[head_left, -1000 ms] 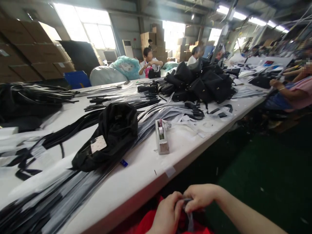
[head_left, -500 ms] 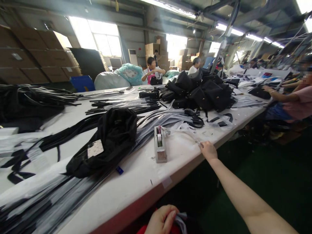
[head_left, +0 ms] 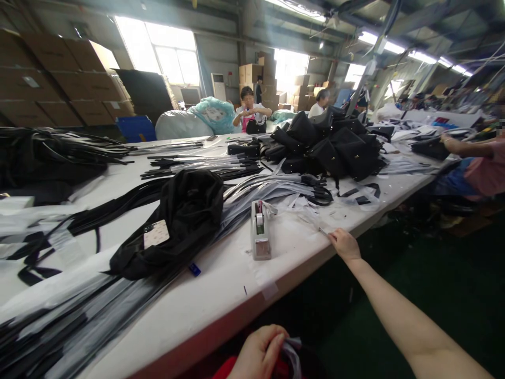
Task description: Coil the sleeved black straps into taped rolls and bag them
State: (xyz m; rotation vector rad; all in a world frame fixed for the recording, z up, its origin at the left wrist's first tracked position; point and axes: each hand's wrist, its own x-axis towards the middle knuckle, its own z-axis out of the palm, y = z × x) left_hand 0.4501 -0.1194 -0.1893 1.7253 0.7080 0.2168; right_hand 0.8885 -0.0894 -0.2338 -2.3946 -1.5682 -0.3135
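Note:
Low in front of me, below the table edge, my left hand is closed around a bundle wrapped in grey, see-through plastic. My right hand is at the table's edge, its fingers pinched on a thin, greyish thing whose kind I cannot make out. Between the hands' positions, a tape dispenser stands on the white table. Crumpled clear scraps lie just beyond the right fingertips. Plastic-wrapped black straps spread behind the dispenser.
A black cloth bundle carries a phone in a pale case. Black bags are heaped farther back. More wrapped straps run along the left front. Co-workers sit across the table and at the right.
My right hand has shifted slightly right and down along the table edge, still pinching the thin thing. My left hand keeps its hold on the plastic-wrapped bundle. The view has turned a little.

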